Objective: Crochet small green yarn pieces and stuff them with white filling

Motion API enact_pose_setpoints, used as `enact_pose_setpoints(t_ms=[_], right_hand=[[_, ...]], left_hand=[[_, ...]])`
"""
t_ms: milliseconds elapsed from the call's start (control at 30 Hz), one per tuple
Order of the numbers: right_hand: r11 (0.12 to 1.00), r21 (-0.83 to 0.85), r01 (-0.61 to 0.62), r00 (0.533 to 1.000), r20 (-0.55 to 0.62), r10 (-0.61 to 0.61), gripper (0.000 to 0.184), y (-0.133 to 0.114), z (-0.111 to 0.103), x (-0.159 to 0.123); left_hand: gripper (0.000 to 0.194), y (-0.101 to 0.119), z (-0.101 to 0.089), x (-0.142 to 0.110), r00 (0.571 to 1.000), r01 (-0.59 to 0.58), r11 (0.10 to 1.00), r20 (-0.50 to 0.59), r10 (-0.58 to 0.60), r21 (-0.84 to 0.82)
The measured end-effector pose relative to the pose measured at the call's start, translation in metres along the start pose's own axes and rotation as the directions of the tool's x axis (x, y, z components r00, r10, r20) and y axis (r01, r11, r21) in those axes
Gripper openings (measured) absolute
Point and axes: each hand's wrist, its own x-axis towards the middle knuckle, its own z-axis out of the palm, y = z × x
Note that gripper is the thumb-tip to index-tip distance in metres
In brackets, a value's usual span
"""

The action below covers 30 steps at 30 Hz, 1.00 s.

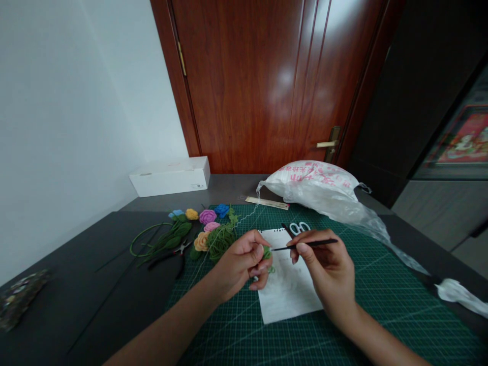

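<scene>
My left hand [247, 262] is closed on a small piece of green crochet work [267, 252], pinched between thumb and fingers and partly hidden by them. In my right hand [326, 262] is a dark crochet hook [314, 243], gripped like a pen. Its thin tip points left and meets or nearly meets the green piece. Below both hands lies a white sheet of paper [287, 300] with faint writing. Just left of my left hand is a heap of green yarn [221, 243]; a thin pale strand runs past it.
Crocheted flowers [208, 217] and green leaves [173, 239] lie left, near black-handled pliers [179, 256]. White-handled scissors [299, 227] rest beyond the paper on the green cutting mat [381, 305]. Behind stand a white box [171, 176] and a stuffed plastic bag [316, 183].
</scene>
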Motion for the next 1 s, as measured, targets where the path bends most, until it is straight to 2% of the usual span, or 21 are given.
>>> enact_pose_setpoints(t_ms=[200,333,567,1000], right_hand=[[0.997,-0.072,0.032,0.998,0.059,-0.027,0.009,0.009,0.002,-0.006],[0.998,-0.055,0.024,0.995,0.101,-0.018,0.007,0.015,0.003,-0.008],[0.996,0.033,0.087,0.996,-0.008,-0.087,0.012,0.004,-0.003,0.002],[1.000,0.016,0.024,1.000,0.014,-0.024,0.011,0.007,0.001,-0.003]], left_hand=[[0.023,-0.002,0.003,-0.001,1.000,0.005,1.000,0.022,-0.005,0.017],[0.025,-0.004,0.003,0.000,0.999,-0.008,1.000,0.035,0.008,0.023],[0.021,0.000,-0.002,0.001,0.999,-0.029,1.000,-0.041,0.029,0.001],[0.023,-0.001,0.002,0.001,0.999,-0.037,0.999,-0.018,0.037,0.004]])
